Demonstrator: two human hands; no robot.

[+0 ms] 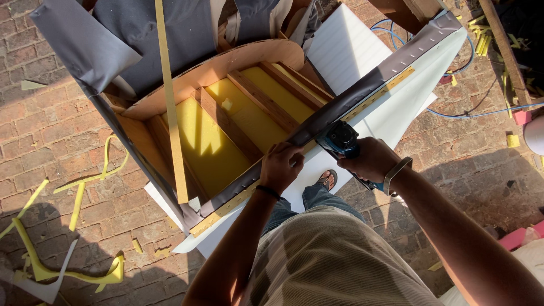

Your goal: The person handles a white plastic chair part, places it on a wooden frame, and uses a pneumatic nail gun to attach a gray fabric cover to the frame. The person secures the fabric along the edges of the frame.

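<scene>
Staple gun (pixel 339 137) gripped by right hand (pixel 371 160), fingers wrapped

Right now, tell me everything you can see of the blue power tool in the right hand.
The blue power tool is a compact gun with a dark round back end facing the camera and a blue body. The right hand wraps its grip from below. Its nose presses against the grey fabric strip along the frame's edge, beside the left hand. Its front is hidden.

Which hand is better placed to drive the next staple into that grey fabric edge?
Probably the right hand: it grips the blue staple gun against the grey fabric edge. The left hand only presses the fabric down.
</scene>
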